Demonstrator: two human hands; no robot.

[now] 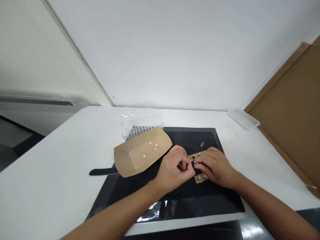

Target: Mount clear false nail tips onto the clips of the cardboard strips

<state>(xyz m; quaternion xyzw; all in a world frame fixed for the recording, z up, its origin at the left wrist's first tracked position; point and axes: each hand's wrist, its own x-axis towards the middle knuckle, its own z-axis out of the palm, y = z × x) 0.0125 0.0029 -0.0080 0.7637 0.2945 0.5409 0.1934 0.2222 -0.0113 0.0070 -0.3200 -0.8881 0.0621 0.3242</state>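
LIGHT: bright, even, diffuse overhead-type light, source not seen | SHADOWS: faint and soft | GLARE: caught on creased film at black mat [152, 211] | DISTORTION: wide-angle bowing seen toward edges of table [50, 160] | BLUR: small details slightly softened

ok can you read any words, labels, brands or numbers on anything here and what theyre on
None can be read: the brown card piece shows only white dots, the card strip with metal studs shows no legible marks, and the clear plastic tray shows nothing legible.
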